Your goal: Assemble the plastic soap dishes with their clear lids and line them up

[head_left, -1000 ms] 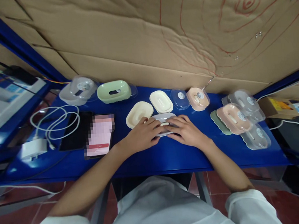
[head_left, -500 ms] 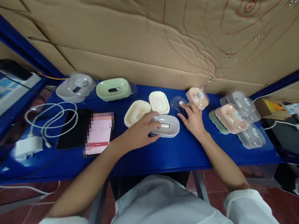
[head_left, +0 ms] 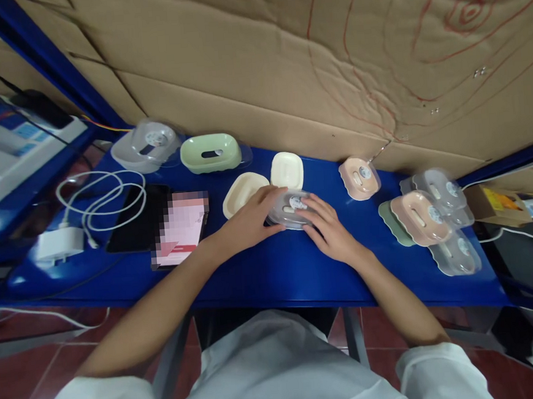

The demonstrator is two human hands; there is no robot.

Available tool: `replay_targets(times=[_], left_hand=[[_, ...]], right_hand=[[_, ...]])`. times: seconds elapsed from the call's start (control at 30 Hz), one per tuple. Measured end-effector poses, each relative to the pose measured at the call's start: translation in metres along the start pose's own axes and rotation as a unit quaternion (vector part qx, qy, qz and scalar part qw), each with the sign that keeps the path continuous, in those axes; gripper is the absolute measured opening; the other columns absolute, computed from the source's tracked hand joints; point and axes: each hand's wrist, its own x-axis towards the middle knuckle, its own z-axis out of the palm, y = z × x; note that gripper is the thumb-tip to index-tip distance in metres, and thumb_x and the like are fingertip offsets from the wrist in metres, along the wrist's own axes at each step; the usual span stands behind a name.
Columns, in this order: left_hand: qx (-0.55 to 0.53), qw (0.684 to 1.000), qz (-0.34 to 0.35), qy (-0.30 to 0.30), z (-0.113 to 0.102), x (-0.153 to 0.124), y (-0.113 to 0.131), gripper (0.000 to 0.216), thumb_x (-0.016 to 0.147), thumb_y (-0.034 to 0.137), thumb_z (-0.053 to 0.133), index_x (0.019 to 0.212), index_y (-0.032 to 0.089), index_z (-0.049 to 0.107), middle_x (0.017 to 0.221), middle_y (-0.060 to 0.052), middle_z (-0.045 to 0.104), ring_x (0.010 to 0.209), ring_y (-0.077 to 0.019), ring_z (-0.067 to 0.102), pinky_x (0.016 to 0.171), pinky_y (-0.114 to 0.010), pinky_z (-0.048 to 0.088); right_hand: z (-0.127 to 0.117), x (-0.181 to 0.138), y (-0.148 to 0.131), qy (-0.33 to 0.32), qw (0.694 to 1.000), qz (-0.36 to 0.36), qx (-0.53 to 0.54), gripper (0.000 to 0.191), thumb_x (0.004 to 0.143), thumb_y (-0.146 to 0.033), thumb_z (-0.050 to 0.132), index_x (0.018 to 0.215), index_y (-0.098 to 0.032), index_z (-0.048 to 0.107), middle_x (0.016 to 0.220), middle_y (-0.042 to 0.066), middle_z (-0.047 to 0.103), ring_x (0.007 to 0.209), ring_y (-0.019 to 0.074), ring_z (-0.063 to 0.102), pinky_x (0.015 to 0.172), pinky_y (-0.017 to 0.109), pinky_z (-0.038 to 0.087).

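At the middle of the blue table lies a grey soap dish, with my left hand gripping its left end. A clear lid with a round sticker sits over the dish. My right hand holds the lid's right side, fingers bent over its top. Whether the lid is fully seated is unclear. Just behind my hands are a cream oval dish, partly covered by my left hand, and a cream squarish dish. A pink soap dish with a clear lid stands farther right.
Several lidded dishes, including a pink one, are stacked at the right. A green dish and a grey dish stand back left. A phone, a black flat device and a white charger with its cable lie left.
My right hand has brought the clear lid leftward from beside the pink dish onto the grey dish. My left hand stays on the grey dish. The view has shifted slightly.
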Motion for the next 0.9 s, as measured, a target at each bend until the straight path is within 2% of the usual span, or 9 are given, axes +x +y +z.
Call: replay_targets(times=[0.1,0.3,0.47,0.57,0.77,0.83,0.9], left_hand=[[0.011,1.000,0.000,-0.008,-0.004,0.000,-0.001,0.074,0.094,0.038,0.080,0.157,0.027,0.043,0.161,-0.016,0.048,0.152,-0.0342,0.049,0.127,-0.054,0.042],[0.011,1.000,-0.004,-0.010,-0.008,0.002,0.003,0.070,0.092,0.036,0.082,0.153,0.025,0.047,0.155,-0.015,0.055,0.144,-0.0343,0.056,0.123,-0.055,0.047],[0.005,1.000,-0.007,-0.007,-0.006,0.000,0.001,0.077,0.090,0.036,0.084,0.157,0.025,0.046,0.156,-0.016,0.054,0.146,-0.0355,0.054,0.123,-0.056,0.046],[0.003,1.000,-0.004,-0.004,-0.004,-0.001,-0.002,0.079,0.091,0.036,0.084,0.158,0.026,0.045,0.157,-0.016,0.053,0.148,-0.0353,0.053,0.125,-0.057,0.044],[0.005,0.999,0.027,-0.031,0.000,-0.003,-0.003,0.079,0.092,0.037,0.082,0.161,0.028,0.043,0.163,-0.016,0.050,0.153,-0.0354,0.048,0.128,-0.057,0.041],[0.024,0.998,0.039,-0.040,0.000,-0.004,0.000,0.078,0.095,0.042,0.080,0.161,0.027,0.043,0.166,-0.016,0.047,0.155,-0.0351,0.046,0.128,-0.055,0.042],[0.074,0.996,0.042,-0.024,0.000,-0.003,0.004,0.071,0.098,0.044,0.076,0.159,0.024,0.046,0.163,-0.017,0.050,0.153,-0.0352,0.048,0.127,-0.054,0.042]], right_hand=[[0.001,0.000,0.006,-0.018,0.999,-0.030,-0.006,0.049,0.114,-0.026,0.041,0.162,-0.033,0.049,0.166,0.008,0.052,0.165,0.0281,0.034,0.132,0.060,0.034],[0.002,0.003,0.008,-0.015,0.997,-0.034,-0.065,0.053,0.113,-0.021,0.041,0.164,-0.035,0.048,0.162,0.008,0.057,0.159,0.0276,0.043,0.132,0.058,0.035],[0.003,0.005,0.007,-0.023,0.992,-0.063,-0.105,0.052,0.112,-0.036,0.054,0.163,-0.031,0.051,0.165,0.010,0.054,0.160,0.0309,0.042,0.131,0.058,0.036],[0.001,0.006,0.007,-0.030,0.990,-0.067,-0.122,0.051,0.111,-0.036,0.055,0.162,-0.032,0.051,0.166,0.009,0.053,0.159,0.0301,0.043,0.129,0.056,0.037],[-0.018,0.003,-0.002,-0.053,0.989,-0.045,-0.132,0.047,0.107,-0.046,0.064,0.151,-0.032,0.062,0.152,0.010,0.063,0.141,0.0330,0.056,0.113,0.052,0.049],[-0.030,0.000,-0.003,-0.074,0.990,-0.015,-0.122,0.049,0.103,-0.049,0.069,0.149,-0.032,0.063,0.146,0.011,0.063,0.134,0.0332,0.057,0.111,0.052,0.050],[-0.040,-0.004,0.000,-0.088,0.988,0.032,-0.120,0.052,0.100,-0.050,0.072,0.148,-0.030,0.062,0.142,0.012,0.063,0.130,0.0335,0.059,0.110,0.052,0.051]])
